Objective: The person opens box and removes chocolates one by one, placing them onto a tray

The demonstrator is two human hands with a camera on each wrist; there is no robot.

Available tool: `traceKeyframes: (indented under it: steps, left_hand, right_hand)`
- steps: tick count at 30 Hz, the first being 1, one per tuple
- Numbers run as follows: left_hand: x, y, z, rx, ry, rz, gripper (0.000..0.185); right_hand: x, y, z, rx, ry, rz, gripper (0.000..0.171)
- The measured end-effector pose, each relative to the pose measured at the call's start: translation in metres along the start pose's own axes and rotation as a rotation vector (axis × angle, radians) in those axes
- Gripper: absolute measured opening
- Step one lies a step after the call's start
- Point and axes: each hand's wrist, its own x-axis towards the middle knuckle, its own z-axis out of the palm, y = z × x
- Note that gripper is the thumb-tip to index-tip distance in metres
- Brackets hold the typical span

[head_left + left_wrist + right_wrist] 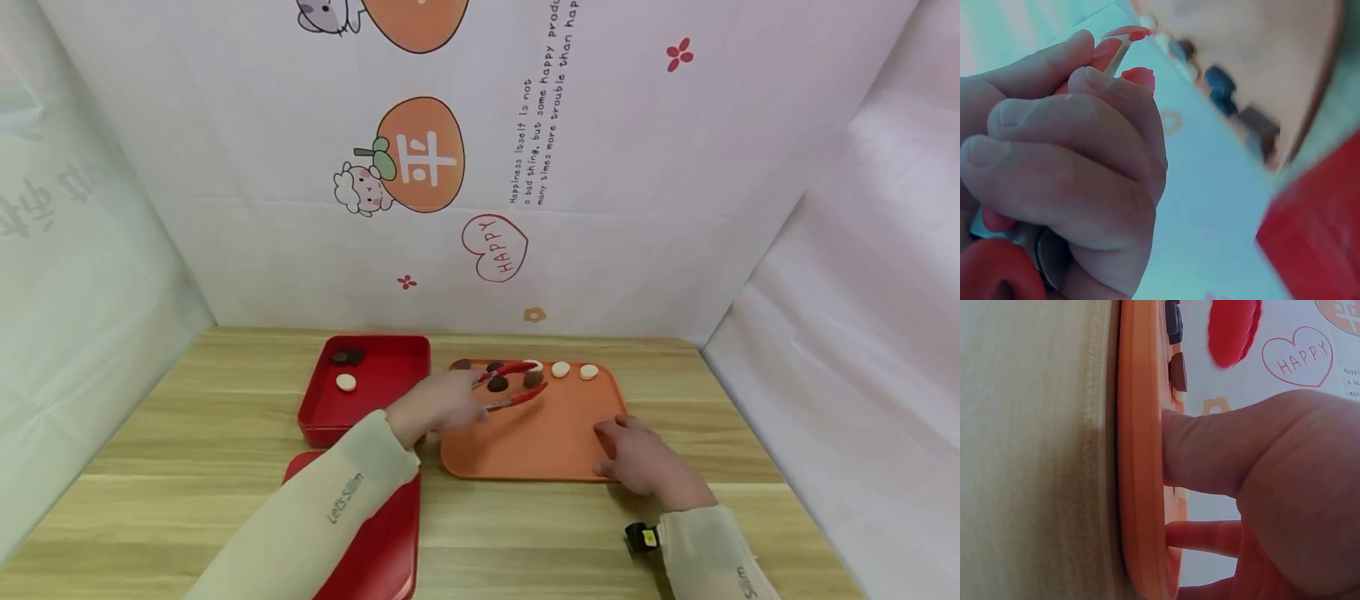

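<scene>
My left hand grips a pair of red-tipped metal tongs over the left half of an orange tray. The tongs' arms are spread, their tips on either side of a brown piece near the tray's far edge. Beside it lie dark brown pieces and round white pieces. In the left wrist view, curled fingers wrap the tongs. My right hand rests on the tray's right edge, its thumb and fingertips touching the tray.
A red box at the left holds dark pieces and one white piece. In front of it lies a red lid-like panel, partly under the left sleeve. A printed white cloth hangs behind the wooden table.
</scene>
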Motion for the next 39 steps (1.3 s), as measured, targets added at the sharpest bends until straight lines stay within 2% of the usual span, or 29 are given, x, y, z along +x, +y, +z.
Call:
traceKeyframes:
  steps: [3,5,10,15,18,22,26,33,39]
  left_hand:
    - [-0.017,-0.012,-0.020,0.056,0.012,0.001,0.072]
    - [-0.029,-0.022,-0.036,0.113,0.044,0.007,0.072]
    - [-0.060,-0.058,-0.073,0.179,0.112,0.015,0.075]
    - [-0.083,-0.099,-0.096,0.093,0.144,0.025,0.072]
    - [-0.096,-0.121,-0.105,0.054,0.120,0.010,0.073]
    - [-0.109,-0.142,-0.112,0.090,0.082,-0.027,0.074]
    - [-0.115,-0.151,-0.113,0.150,0.061,-0.056,0.073]
    - [-0.115,-0.159,-0.113,0.173,0.012,-0.114,0.075]
    - [-0.111,-0.167,-0.110,0.127,-0.027,-0.181,0.076]
  right_hand:
    - [0.000,0.000,0.001,0.000,0.004,-0.013,0.059]
    - [0.000,0.000,0.001,0.002,0.007,-0.019,0.059]
    - [0.000,-0.001,0.001,0.007,0.001,-0.022,0.059]
    - [0.000,-0.001,0.001,0.012,0.000,-0.021,0.059]
    - [0.000,-0.001,0.002,0.018,0.000,-0.019,0.059]
    - [0.001,0.000,0.003,0.022,0.000,-0.021,0.059]
    - [0.000,0.001,0.001,0.021,0.004,-0.020,0.059]
    - [-0.001,0.002,0.001,0.024,0.004,-0.011,0.059]
    - [-0.001,0.000,0.002,0.029,-0.001,-0.013,0.059]
